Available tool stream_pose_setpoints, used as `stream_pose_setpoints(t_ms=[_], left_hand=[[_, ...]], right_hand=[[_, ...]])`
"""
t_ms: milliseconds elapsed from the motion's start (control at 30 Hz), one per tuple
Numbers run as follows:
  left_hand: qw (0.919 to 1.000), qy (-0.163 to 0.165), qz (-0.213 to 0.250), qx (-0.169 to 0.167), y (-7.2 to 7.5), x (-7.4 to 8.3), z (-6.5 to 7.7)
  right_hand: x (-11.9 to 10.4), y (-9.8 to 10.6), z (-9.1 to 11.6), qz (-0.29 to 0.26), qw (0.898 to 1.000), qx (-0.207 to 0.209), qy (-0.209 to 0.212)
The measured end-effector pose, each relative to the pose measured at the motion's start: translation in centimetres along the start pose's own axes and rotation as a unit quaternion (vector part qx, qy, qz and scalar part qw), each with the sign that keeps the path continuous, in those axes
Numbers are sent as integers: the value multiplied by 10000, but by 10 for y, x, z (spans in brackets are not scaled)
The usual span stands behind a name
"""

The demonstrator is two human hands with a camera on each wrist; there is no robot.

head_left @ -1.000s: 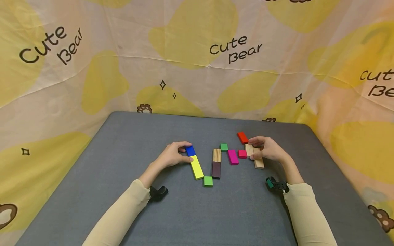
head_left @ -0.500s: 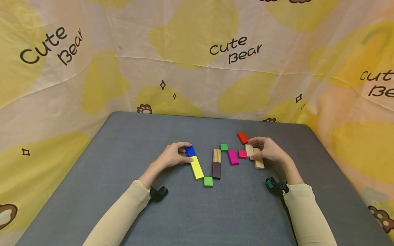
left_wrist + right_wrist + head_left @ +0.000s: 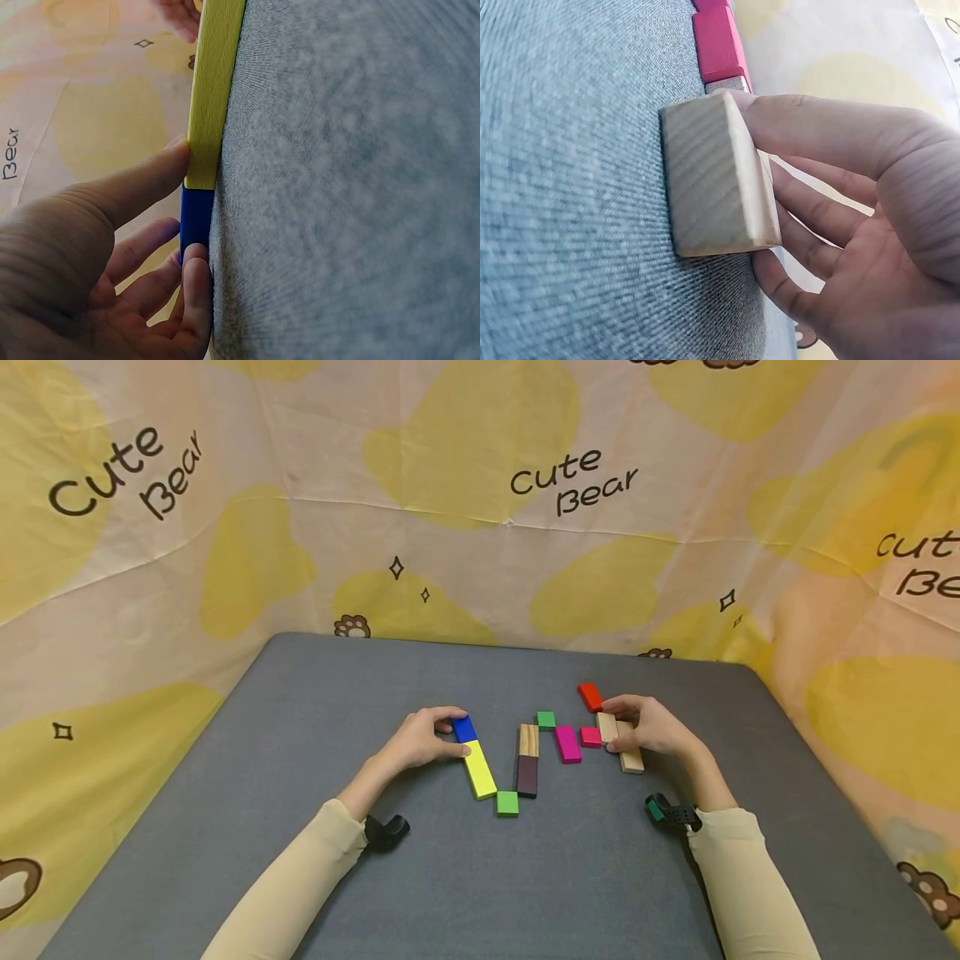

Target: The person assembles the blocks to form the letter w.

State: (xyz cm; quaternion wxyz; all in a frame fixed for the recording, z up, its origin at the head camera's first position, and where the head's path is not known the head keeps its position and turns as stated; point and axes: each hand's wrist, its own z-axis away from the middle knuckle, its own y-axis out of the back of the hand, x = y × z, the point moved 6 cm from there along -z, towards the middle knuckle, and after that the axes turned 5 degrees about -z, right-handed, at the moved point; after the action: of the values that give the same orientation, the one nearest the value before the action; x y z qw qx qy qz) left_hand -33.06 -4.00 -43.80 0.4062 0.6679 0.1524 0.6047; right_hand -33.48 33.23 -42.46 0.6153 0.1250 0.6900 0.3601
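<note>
My left hand [image 3: 420, 739] has its thumb against the side of a yellow block [image 3: 480, 770] and its fingertips around the far end of a blue block [image 3: 464, 727]. These two blocks touch end to end. On the right, my right hand [image 3: 654, 724] holds a plain wooden block [image 3: 607, 727] between thumb and fingers. A second plain wooden block [image 3: 632, 760] lies against it, partly under the hand. In the right wrist view, a plain wooden block's end face [image 3: 709, 176] is close up. A red block [image 3: 590, 697] lies by the right index fingertip.
Between the hands a zigzag of blocks continues: a green block [image 3: 507, 804], a dark purple block [image 3: 527, 776], a striped wooden block [image 3: 528, 740], another green block [image 3: 545, 721], a magenta block [image 3: 568, 744] and a pinkish-red block [image 3: 590, 737]. A patterned cloth [image 3: 450, 460] hangs behind the grey table [image 3: 465, 893].
My right hand has shifted very slightly to the left. The left hand and the blocks look the same.
</note>
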Motion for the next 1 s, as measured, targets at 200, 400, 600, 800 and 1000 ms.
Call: stream_pose_setpoints(t_ms=[200,400,600,800,1000], left_hand=[[10000,6,6,7,1,0,1],[10000,-33,42,-16,1,2,3],[10000,-50,46,-23,2,4,3],[10000,-31,36,-14,2,4,3],[10000,-11,31,-2,2,2,1]], right_hand=[[0,-1,-1,35,10000,-1,44],[-3,0,0,19,10000,38,70],[-4,2,2,-154,9998,68,117],[-6,4,4,-403,9991,95,48],[-11,7,3,-609,9980,149,48]])
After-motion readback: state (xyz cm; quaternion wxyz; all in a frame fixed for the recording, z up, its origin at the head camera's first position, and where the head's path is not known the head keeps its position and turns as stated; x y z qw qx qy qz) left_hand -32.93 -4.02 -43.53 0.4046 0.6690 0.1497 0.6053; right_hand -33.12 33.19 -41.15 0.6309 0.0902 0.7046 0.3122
